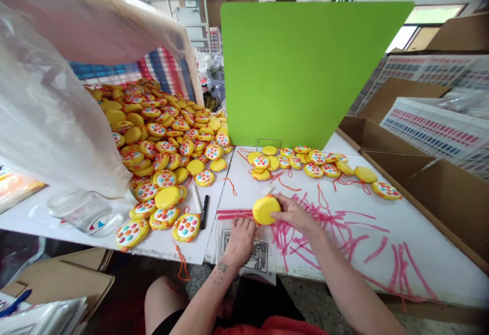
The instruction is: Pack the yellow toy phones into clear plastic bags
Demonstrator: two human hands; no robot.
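My right hand grips a round yellow toy, its plain back facing up, just above the bag's top edge. My left hand lies on a clear plastic bag with dark print, its bent fingers closed at the pink strip along the bag's top edge. The fingertips are partly hidden beside the toy. Loose pink strips are scattered right of the bag. A black marker and a white pen lie to the left.
A large heap of yellow toys with colored dots spills from a sack at left. More toys line the base of a green board. A clear jar lies at left; cardboard boxes stand along the right.
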